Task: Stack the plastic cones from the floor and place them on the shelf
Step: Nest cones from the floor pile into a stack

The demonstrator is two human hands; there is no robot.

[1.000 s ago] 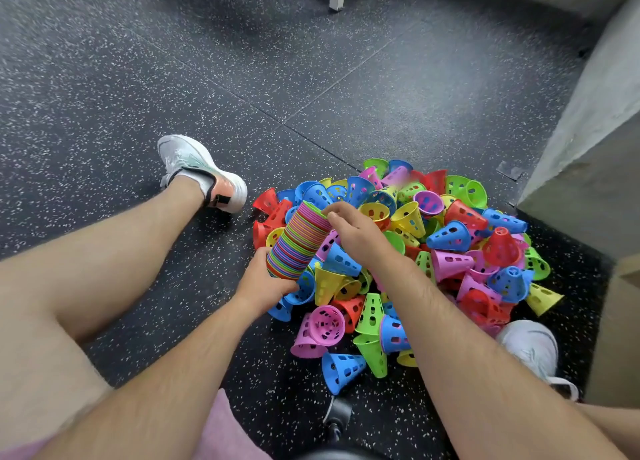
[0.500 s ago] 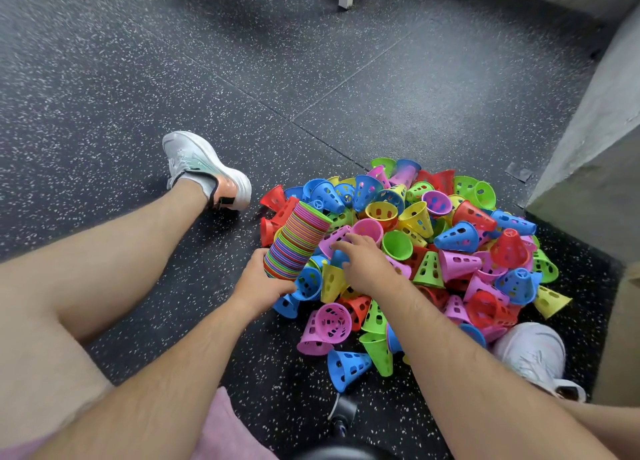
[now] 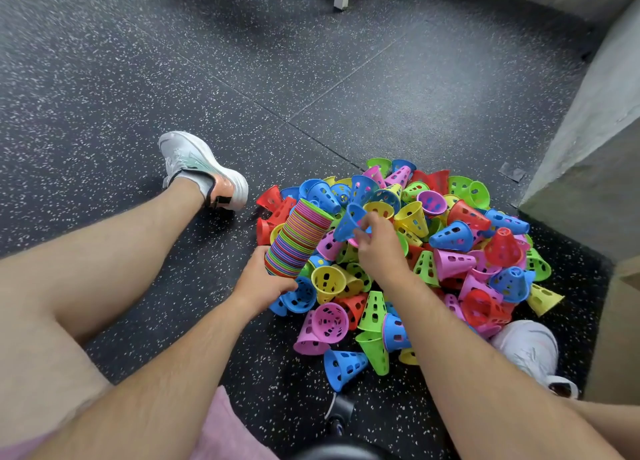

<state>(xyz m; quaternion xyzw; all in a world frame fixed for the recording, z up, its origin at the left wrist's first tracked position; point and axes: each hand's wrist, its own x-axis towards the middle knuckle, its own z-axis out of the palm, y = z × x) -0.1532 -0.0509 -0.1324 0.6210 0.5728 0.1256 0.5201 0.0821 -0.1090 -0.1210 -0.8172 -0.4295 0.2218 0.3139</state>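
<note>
Checker: Head view, entry one. Stack [image 3: 298, 240]: where is it, and how is it held?

Keeper: Nested cones in many colours, tilted, with the open mouth up and away from the person. Left hand [image 3: 263, 283] grips the lower end, fingers curled round it. It seems to be lifted clear of the floor [image 3: 138, 79].

Checker: Entry two. Item in transit?

Keeper: Blue cone [image 3: 348, 222], perforated, just right of the stack's mouth and close to its rim. Right hand [image 3: 379, 248] pinches it near the wide end, fingers clamped on the wall. The narrow end appears uppermost. Something pink shows under those fingers; I cannot tell whether a second cone is held.

Checker: Entry three. Stock remaining?

Keeper: Pile [image 3: 450, 238] of loose cones, right of and beyond the stack: red, green, yellow, pink and blue, lying every way. It is a large lot, so I judge the task well short of done. No shelf identified in view.

Checker: Handling note for this step?

Keeper: My judgement only.
- Turn the blue cone until its narrow end faces the stack's mouth.
- Line it up with the stack's tilt and slide it in tip first until the rims meet.
- Hold the stack's lower end steady, because a cone entering askew may wedge.
- Brace the stack, which is long enough to bend if pushed from one side.
</note>
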